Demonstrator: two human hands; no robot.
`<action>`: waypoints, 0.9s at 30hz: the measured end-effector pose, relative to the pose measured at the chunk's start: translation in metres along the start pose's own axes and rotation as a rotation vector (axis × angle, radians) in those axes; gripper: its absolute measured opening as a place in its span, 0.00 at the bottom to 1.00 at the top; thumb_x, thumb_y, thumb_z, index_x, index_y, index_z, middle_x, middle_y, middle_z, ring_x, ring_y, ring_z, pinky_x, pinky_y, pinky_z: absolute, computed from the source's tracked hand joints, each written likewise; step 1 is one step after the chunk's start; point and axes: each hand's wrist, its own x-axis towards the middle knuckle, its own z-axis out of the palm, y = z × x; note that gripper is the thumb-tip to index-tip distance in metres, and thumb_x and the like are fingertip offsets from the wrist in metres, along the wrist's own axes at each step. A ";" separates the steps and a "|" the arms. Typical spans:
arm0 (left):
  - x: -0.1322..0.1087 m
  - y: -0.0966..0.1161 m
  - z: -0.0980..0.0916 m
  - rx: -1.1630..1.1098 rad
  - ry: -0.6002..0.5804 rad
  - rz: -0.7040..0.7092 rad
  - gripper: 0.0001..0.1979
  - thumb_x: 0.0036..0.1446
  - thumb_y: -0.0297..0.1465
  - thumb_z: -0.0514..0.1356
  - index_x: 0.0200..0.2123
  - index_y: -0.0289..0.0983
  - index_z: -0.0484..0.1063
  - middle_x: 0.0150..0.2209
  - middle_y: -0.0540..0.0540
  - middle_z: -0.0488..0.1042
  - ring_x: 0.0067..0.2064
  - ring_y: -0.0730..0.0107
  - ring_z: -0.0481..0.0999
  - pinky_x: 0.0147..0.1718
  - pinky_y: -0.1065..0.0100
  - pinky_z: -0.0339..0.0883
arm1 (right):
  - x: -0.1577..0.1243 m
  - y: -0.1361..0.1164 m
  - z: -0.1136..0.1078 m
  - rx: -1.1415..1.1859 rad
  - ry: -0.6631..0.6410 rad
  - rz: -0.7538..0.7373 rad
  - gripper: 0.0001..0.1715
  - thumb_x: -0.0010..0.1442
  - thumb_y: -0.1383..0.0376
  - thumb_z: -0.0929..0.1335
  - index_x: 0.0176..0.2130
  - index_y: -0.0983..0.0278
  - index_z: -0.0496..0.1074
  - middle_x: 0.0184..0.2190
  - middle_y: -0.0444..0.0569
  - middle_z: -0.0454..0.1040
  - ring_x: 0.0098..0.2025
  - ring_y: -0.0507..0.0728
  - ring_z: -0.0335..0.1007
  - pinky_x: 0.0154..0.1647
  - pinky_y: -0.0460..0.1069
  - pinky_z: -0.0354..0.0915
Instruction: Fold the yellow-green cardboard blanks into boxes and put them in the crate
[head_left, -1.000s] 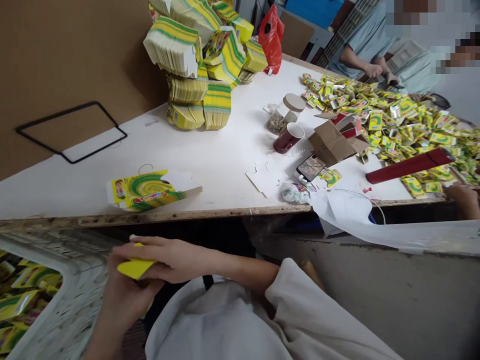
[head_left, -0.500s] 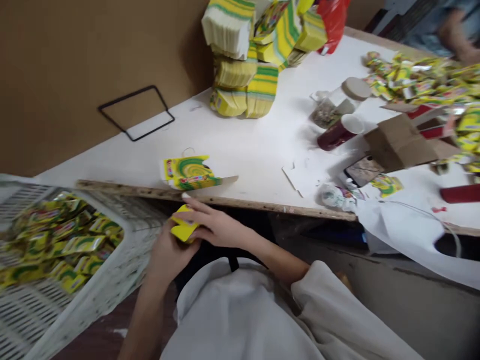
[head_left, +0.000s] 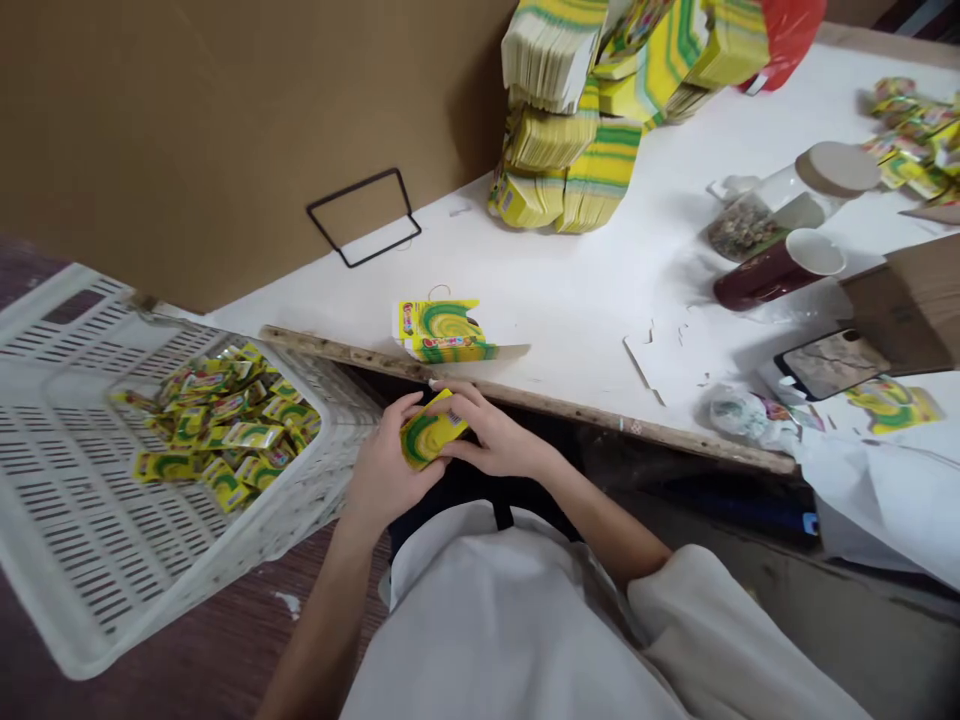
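A small yellow and green box [head_left: 433, 432] is held between my two hands, below the front edge of the table. My left hand [head_left: 391, 462] wraps round its left side, and my right hand [head_left: 487, 430] grips its right end with the fingers bent over the top. An unfolded yellow carton [head_left: 446, 330] lies on the white table [head_left: 540, 290] just beyond my hands. To the left, a white plastic basket [head_left: 97, 530] holds many small yellow packs [head_left: 232, 420].
Stacks of flat yellow cartons [head_left: 570, 170] stand at the back, beside a red bag [head_left: 791, 45]. A black wire frame [head_left: 364, 220] leans on the cardboard. Rightward are a glass jar [head_left: 787, 195], a dark red cup [head_left: 772, 270], a phone [head_left: 829, 362] and a brown box [head_left: 915, 305].
The view has shifted left, showing more of the basket. The box between my hands has turned, and its green-patterned face now shows. The person at the far right has left the view.
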 end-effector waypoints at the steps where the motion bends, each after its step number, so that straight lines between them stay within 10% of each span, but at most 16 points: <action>1: -0.001 0.001 0.002 -0.040 0.002 0.005 0.38 0.48 0.34 0.71 0.62 0.42 0.63 0.52 0.39 0.77 0.52 0.51 0.79 0.48 0.54 0.73 | -0.001 0.001 0.005 0.023 0.033 -0.016 0.28 0.66 0.61 0.70 0.61 0.65 0.63 0.65 0.65 0.61 0.72 0.62 0.53 0.70 0.62 0.57; 5: 0.001 0.000 0.000 -0.478 0.284 0.024 0.39 0.46 0.35 0.74 0.61 0.46 0.65 0.50 0.44 0.77 0.46 0.61 0.80 0.45 0.63 0.74 | 0.003 0.006 -0.002 0.105 0.192 -0.010 0.42 0.61 0.52 0.73 0.66 0.62 0.58 0.62 0.61 0.67 0.62 0.62 0.67 0.60 0.58 0.68; 9: 0.007 -0.015 -0.017 -1.054 0.793 -0.069 0.29 0.54 0.58 0.61 0.48 0.43 0.73 0.48 0.48 0.79 0.46 0.65 0.79 0.44 0.67 0.73 | 0.026 0.011 -0.033 -0.136 0.541 0.139 0.21 0.67 0.61 0.68 0.57 0.63 0.67 0.48 0.54 0.77 0.50 0.59 0.73 0.52 0.55 0.70; 16: 0.009 -0.030 0.000 -1.219 0.654 -0.479 0.24 0.52 0.52 0.67 0.42 0.40 0.75 0.42 0.46 0.79 0.36 0.72 0.78 0.35 0.70 0.72 | 0.066 0.021 -0.047 -0.615 0.398 0.381 0.15 0.62 0.70 0.69 0.50 0.64 0.71 0.45 0.58 0.77 0.48 0.66 0.69 0.52 0.61 0.65; 27: 0.012 -0.005 0.028 -1.195 0.275 -0.249 0.31 0.43 0.52 0.73 0.49 0.43 0.77 0.50 0.42 0.78 0.49 0.59 0.79 0.46 0.60 0.76 | 0.036 -0.004 -0.017 -0.074 0.410 0.233 0.21 0.57 0.75 0.68 0.49 0.61 0.62 0.40 0.47 0.72 0.36 0.53 0.70 0.39 0.49 0.68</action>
